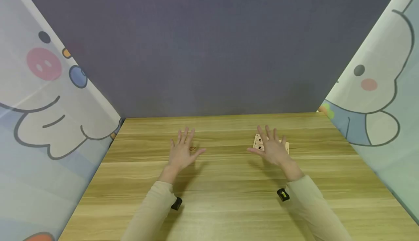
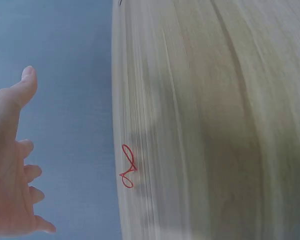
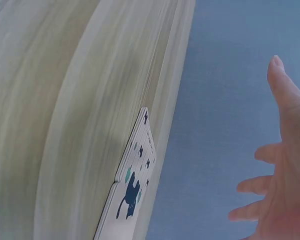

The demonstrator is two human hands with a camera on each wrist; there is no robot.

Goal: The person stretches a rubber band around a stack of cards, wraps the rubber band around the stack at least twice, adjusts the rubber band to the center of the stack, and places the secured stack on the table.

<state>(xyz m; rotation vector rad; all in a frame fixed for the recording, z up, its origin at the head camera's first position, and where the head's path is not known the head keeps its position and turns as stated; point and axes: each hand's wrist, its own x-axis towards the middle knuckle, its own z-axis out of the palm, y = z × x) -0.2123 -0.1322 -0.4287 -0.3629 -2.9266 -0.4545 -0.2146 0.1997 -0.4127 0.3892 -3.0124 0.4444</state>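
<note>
My left hand [image 1: 180, 154] hovers above the wooden table with its fingers spread, holding nothing. Just beside and partly behind it lies a thin red loop [image 1: 192, 148], which looks like a rubber band; the left wrist view shows the loop [image 2: 128, 166] twisted on the wood. Over on the right, my right hand [image 1: 274, 151] is held in the air, fingers apart and palm free. Beneath it are cream cards [image 1: 258, 143], partly covered by the hand. In the right wrist view the cards [image 3: 132, 192] carry dark cat figures and small green marks, and seem stacked.
The wood-grain table [image 1: 222, 197] ends at a dark grey panel [image 1: 216, 52] at the back. Curtains with cartoon animals hang on the left [image 1: 65, 117] and right [image 1: 376, 88]. A black wrist device [image 1: 176, 203] sits under the left sleeve, another [image 1: 283, 194] by the right.
</note>
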